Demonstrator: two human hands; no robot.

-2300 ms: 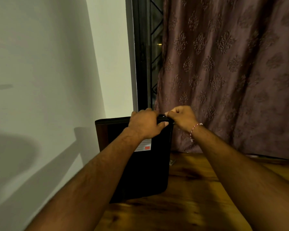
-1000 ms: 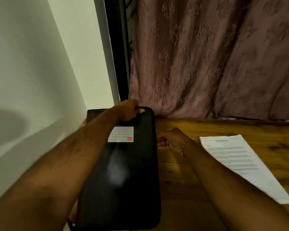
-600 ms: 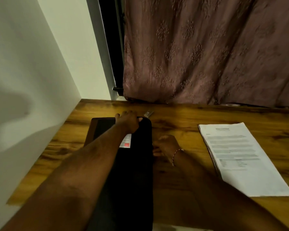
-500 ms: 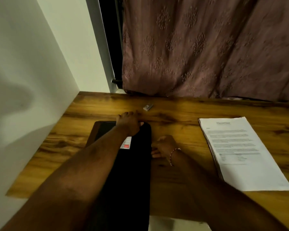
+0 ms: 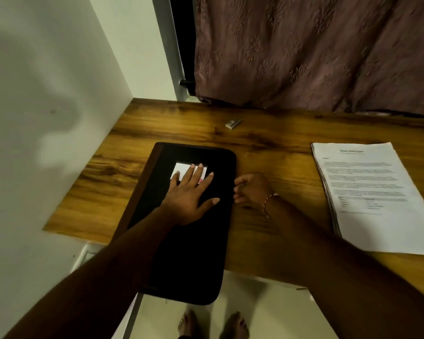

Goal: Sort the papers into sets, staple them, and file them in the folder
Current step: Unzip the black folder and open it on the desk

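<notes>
Two hands on screen, so here's how I've got things. My left hand (image 5: 190, 192) is spread flat, palm down, on top of the black zip folder (image 5: 184, 253), fingers fanned out and partly covering the white label (image 5: 181, 167) on its cover. Not gripping anything, just pressing. The folder lies flat on the wooden table (image 5: 267, 148) at about 7 o'clock from the table's middle, its near end sticking out past the table edge over the floor.

My right hand (image 5: 251, 189) sits just beside the folder's right edge, at 3 o'clock from the left hand, fingers curled in with the tips right at the edge. Can't tell if it's actually pinching the zip or only touching. It has a thin bracelet (image 5: 267, 204) on the wrist.

The stack of printed papers (image 5: 372, 196) lies well apart at 3 o'clock on the table, face up. A small stapler-ish grey thing (image 5: 233, 123) sits at 12 o'clock near the curtain (image 5: 316, 52), too small to be sure.
</notes>
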